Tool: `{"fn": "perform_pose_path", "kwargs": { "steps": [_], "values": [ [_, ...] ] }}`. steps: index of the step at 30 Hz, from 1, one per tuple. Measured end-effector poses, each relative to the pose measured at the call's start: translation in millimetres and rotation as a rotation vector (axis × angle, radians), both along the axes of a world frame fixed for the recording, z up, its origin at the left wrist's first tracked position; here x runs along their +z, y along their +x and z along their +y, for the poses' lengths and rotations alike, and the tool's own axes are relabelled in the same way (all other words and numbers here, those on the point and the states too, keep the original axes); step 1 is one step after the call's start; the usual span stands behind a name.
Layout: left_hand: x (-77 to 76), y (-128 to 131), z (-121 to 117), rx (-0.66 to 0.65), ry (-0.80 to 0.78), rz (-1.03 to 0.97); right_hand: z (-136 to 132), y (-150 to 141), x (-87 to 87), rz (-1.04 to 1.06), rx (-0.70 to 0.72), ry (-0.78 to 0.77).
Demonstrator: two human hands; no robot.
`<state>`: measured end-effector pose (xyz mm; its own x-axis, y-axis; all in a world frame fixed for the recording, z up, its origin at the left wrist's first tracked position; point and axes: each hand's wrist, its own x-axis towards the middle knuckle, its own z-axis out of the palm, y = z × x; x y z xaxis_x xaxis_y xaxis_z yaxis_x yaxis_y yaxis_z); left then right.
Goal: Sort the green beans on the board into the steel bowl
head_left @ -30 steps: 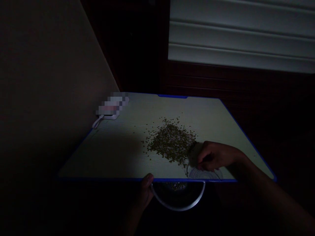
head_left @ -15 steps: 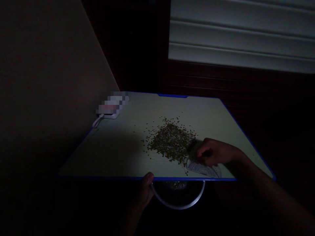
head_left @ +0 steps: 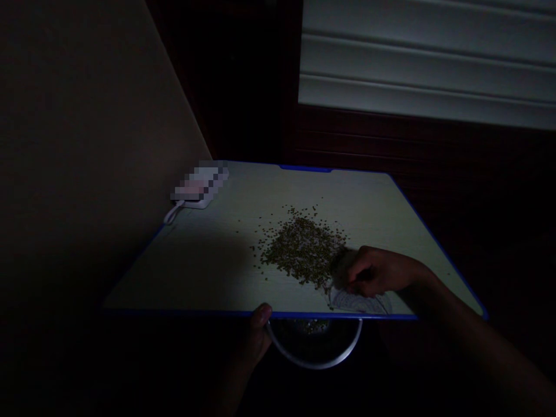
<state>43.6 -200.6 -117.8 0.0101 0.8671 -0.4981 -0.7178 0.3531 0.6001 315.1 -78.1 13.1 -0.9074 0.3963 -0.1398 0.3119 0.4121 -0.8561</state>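
Observation:
A heap of small greenish-brown seeds or grains lies on the pale, blue-edged tabletop, with loose ones scattered round it. My right hand is closed at the heap's right side, its fingers bent down; what they pinch is hidden. Beneath those fingers shows a pale rounded piece with fine curved lines, close to the front edge. My left hand grips the left rim of a metal bowl, its thumb up against the table edge. Some grains lie in the bowl, which is partly under the edge.
At the table's far left corner is a white device with a strap, its top blurred out. A wall stands along the left. Behind the table are dark wood and white slatted panels. The room is dim.
My right hand lifts slightly, then lowers a little, beside the heap. The lined rounded piece under it shifts and changes outline. My left hand and the bowl stay almost in place.

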Motion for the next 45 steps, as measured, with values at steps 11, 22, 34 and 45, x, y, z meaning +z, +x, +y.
{"fn": "perform_pose_path", "kwargs": {
  "steps": [11, 22, 34, 45],
  "values": [
    [2.9, 0.0, 1.4, -0.037, 0.028, 0.022, 0.0, -1.1, 1.4, -0.015, 0.016, 0.024],
    [-1.8, -1.0, 0.9, -0.032, 0.018, 0.008, -0.8, -1.9, 4.8, -0.039, 0.007, -0.026],
    [3.3, 0.1, 0.4, -0.051, 0.033, 0.015, 0.0, 0.9, -2.1, -0.025, -0.019, 0.003],
    [2.3, 0.1, 0.3, -0.035, 0.018, 0.013, -0.8, -0.2, -1.7, -0.022, -0.047, 0.016]
  ]
}}
